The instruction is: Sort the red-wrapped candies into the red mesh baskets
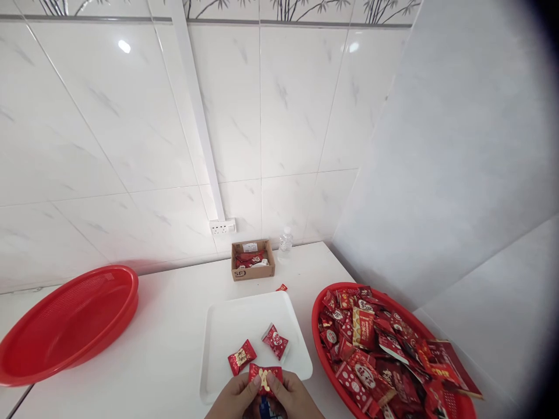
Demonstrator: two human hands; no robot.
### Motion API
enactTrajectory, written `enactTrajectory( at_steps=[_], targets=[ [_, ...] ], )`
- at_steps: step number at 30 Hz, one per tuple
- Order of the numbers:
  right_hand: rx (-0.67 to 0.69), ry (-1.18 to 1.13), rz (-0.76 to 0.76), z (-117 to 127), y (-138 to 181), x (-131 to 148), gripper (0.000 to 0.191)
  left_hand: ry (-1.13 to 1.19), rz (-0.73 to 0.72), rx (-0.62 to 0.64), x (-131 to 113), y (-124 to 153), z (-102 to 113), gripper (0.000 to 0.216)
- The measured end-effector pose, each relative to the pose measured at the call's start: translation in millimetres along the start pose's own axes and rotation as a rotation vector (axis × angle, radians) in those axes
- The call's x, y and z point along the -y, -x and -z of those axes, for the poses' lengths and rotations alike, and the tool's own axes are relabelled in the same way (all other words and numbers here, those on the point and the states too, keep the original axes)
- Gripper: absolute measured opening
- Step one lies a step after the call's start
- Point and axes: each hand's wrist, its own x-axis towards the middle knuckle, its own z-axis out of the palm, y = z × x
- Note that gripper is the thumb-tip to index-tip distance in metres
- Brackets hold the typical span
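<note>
Head view, low and centre: a red sweet packet (pixel 265 378) with a pale printed figure is pinched between both hands over the near edge of a white tray (pixel 244 317). The left hand (pixel 236 400) grips the packet's left end with thumb and fingertips; the right hand (pixel 293 399) closes on its right end in the same way. Neither hand holds anything else that can be seen.

Two more red packets lie inside the tray, apart from each other: one (pixel 241 357) just left of the hands, the other (pixel 275 341) tilted, a little farther back. The tray sits on a white table (pixel 166 331).

Just right of the tray stands a round red basket (pixel 315 329), heaped to the rim with red wrapped sweets and flat red packs of several designs. Well to the left, a second red basket (pixel 65 326) of the same kind shows only its mesh bottom.

Behind the tray a single small red packet (pixel 282 287) lies on the table. Farther back, against the tiled wall, an open cardboard box (pixel 253 272) marked SF holds a few red packs and something white. A clear water bottle (pixel 285 241) stands upright just to its right.
</note>
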Motion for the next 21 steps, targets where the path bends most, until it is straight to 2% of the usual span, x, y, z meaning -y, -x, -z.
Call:
enactTrajectory(
  at_steps=[5,15,21],
  targets=[
    [0.002,0.018,-0.005,-1,1,7,0.061,0.003,-0.053,0.009,-7,1,-1,0.052],
    [-0.03,0.039,-0.033,-3,-8,-3,0.062,-0.001,0.022,-0.13,-5,0,2,0.058],
    [-0.042,0.046,-0.026,-1,-7,-3,0.062,-0.014,-0.014,-0.106,-18,5,-2,0.056]
  ],
)
